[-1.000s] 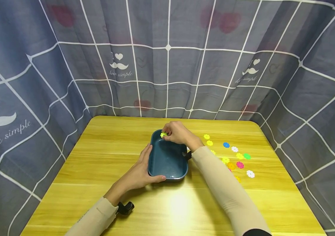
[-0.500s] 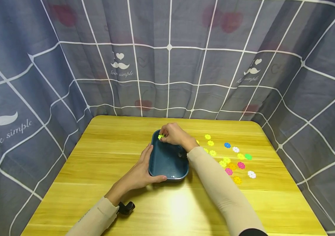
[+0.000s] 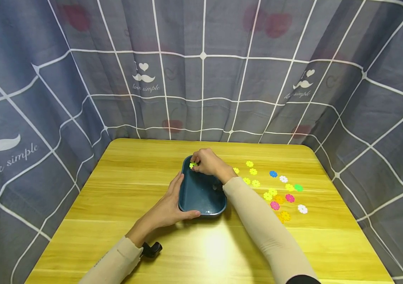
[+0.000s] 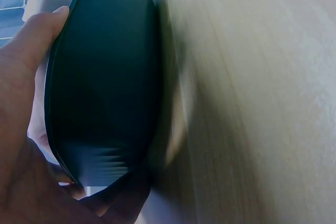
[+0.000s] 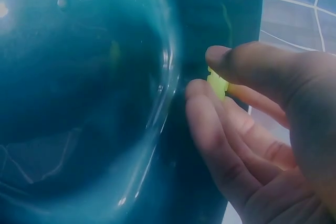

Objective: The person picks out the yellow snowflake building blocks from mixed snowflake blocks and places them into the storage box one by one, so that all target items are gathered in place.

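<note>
A dark teal plastic tray (image 3: 203, 197) sits on the wooden table. My left hand (image 3: 162, 209) holds its near-left corner, with the thumb on the near rim and the fingers along the left wall. The left wrist view shows the outer side of the tray (image 4: 105, 77) between thumb and fingers. Over the far left corner inside the tray, my right hand (image 3: 208, 162) pinches a small yellow-green flower-shaped piece (image 3: 192, 165). Close up in the right wrist view, that flower-shaped piece (image 5: 217, 84) stands edge-on between thumb and fingertips, near the tray wall.
Several flat flower pieces lie scattered right of the tray: yellow (image 3: 255, 183), blue (image 3: 273, 174), white (image 3: 302, 209), pink (image 3: 289, 198), green (image 3: 298, 187) and orange (image 3: 285, 215). A grey-blue checked curtain (image 3: 183, 79) surrounds the table (image 3: 134, 169).
My right hand has shifted slightly left and toward me inside the tray, still pinching the yellow-green piece. Its forearm moved left, uncovering more flower pieces. The left hand has stayed put.
</note>
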Demonstrator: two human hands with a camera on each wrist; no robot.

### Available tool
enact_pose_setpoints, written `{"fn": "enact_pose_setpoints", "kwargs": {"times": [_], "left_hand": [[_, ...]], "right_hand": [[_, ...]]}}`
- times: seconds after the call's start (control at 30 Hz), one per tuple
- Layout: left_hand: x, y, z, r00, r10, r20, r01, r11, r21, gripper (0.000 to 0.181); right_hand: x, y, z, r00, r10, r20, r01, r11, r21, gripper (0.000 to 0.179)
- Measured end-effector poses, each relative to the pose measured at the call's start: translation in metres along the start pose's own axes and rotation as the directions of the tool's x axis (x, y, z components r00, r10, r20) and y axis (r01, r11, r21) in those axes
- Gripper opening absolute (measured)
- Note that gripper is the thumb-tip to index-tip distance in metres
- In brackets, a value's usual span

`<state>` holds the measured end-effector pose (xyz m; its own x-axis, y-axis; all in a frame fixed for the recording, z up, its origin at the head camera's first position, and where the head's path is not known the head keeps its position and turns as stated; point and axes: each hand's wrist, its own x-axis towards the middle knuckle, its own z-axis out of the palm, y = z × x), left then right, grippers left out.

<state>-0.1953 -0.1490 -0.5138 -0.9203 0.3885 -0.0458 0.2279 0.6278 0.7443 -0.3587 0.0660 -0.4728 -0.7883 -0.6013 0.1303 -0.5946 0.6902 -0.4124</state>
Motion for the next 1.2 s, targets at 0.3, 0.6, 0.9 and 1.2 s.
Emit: {"fn": "enact_pose_setpoints", "kwargs": {"times": [0.3,0.6,0.9,1.2], "left_hand": [[0.001,0.001,-0.001,1.0,-0.001,0.001,0.001,1.0,-0.013,0.147],[0.001,0.001,-0.001,1.0,0.008,-0.001,-0.008,1.0,-0.006,0.148],[0.001,0.0,-0.003,1.0,0.011,-0.004,-0.011,1.0,-0.012,0.148],[0.0,0.0,0.001,1.0,0.005,-0.008,-0.005,1.0,-0.007,0.149]], "right_hand": [[-0.001,-0.003,0.0,1.0,0.024,0.008,-0.024,1.0,-0.016,0.03],[-0.003,-0.002,0.002,0.999,0.042,0.008,-0.042,0.999,-0.025,0.032],[-0.004,-0.002,-0.001,0.999,0.031,0.01,-0.031,0.999,-0.018,0.031],[-0.01,-0.003,-0.011,1.0,-0.022,0.007,0.022,1.0,-0.013,0.028]]}}
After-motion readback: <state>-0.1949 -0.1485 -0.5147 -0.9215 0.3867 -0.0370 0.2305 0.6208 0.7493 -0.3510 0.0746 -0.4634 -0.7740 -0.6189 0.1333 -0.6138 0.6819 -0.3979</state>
